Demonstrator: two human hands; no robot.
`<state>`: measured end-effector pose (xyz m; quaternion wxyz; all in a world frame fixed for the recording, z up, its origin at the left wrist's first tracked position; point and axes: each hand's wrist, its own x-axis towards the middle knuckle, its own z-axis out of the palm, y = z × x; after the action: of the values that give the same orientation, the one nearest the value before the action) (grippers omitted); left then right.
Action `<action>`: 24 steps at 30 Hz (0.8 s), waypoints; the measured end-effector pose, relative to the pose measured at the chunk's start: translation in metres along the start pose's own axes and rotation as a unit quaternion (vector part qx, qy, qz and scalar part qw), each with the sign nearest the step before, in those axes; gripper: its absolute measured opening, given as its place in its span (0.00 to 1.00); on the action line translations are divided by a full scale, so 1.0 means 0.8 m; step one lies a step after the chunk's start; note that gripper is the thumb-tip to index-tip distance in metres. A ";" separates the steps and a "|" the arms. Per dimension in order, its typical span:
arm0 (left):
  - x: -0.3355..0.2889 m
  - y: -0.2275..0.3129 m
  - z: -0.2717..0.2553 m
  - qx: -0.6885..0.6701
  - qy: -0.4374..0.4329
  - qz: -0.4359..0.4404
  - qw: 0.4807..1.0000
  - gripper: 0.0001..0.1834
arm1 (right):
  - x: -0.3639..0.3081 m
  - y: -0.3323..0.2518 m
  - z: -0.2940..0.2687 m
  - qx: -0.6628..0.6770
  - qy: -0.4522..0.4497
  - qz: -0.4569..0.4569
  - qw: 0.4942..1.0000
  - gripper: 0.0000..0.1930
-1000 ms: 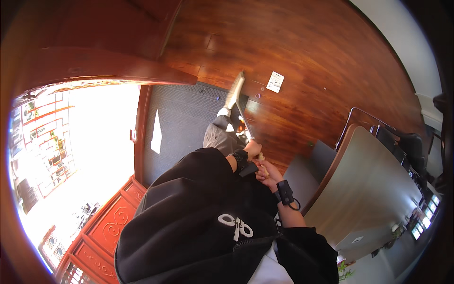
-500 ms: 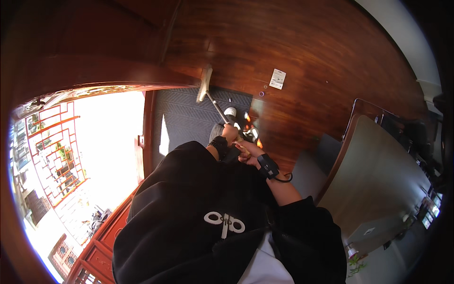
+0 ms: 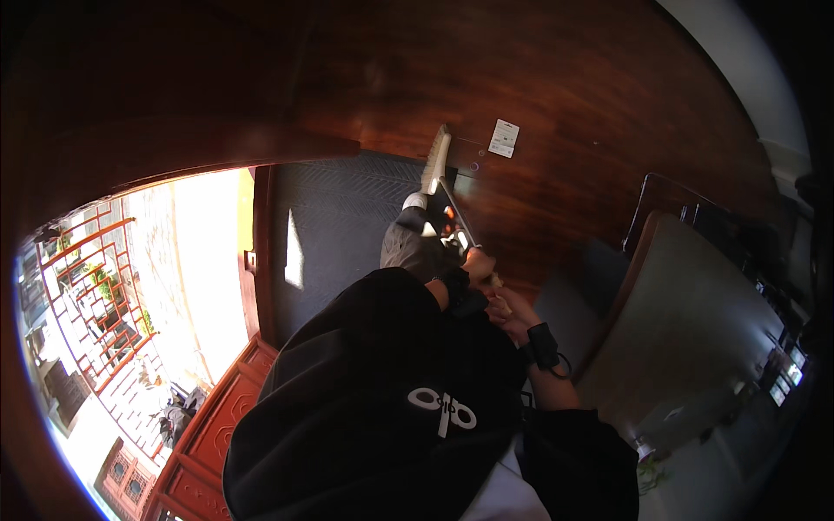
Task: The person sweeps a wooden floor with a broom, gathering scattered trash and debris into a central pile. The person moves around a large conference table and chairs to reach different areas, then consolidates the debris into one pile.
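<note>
A broom (image 3: 436, 158) with a narrow, pale, ribbed head and a thin pole slants away from me over the floor, its head at the mat's far right corner. My left hand (image 3: 479, 264) is wrapped round the pole, lower down than the other hand. Close behind it, my right hand (image 3: 504, 306) is closed on the yellowish upper end of the handle. Both wrists carry black bands or devices. Just right of the broom head lie a white printed card (image 3: 503, 138) and a small ring (image 3: 475, 166) on the wood floor.
A dark grey textured mat (image 3: 334, 208) lies by the bright doorway on the left, beside a red carved panel (image 3: 221, 408). My shoe (image 3: 415, 201) is at the mat's right side. A large table (image 3: 695, 304) stands to the right.
The broom head has swung right across the mat's far edge toward the card and ring. Both hands have shifted right with the handle, and its slant has reversed.
</note>
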<state>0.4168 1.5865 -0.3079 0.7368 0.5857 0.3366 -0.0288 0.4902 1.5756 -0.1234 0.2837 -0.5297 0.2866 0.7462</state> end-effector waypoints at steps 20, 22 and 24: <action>0.060 -0.087 -0.046 -0.093 -0.016 0.115 0.989 0.07 | 0.042 -0.035 0.004 0.094 -0.040 -0.041 0.994 0.06; 0.047 -0.074 -0.008 -0.246 0.001 -0.122 0.962 0.06 | 0.023 -0.015 -0.021 0.100 -0.069 -0.040 0.992 0.07; 0.024 -0.032 0.023 -0.385 0.077 -0.330 0.859 0.05 | 0.004 0.006 -0.035 0.131 -0.074 -0.043 0.988 0.07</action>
<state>0.4292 1.5692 -0.3379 0.8227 0.1105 0.5498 -0.0929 0.5034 1.5522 -0.1338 0.4033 -0.4430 0.3370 0.7264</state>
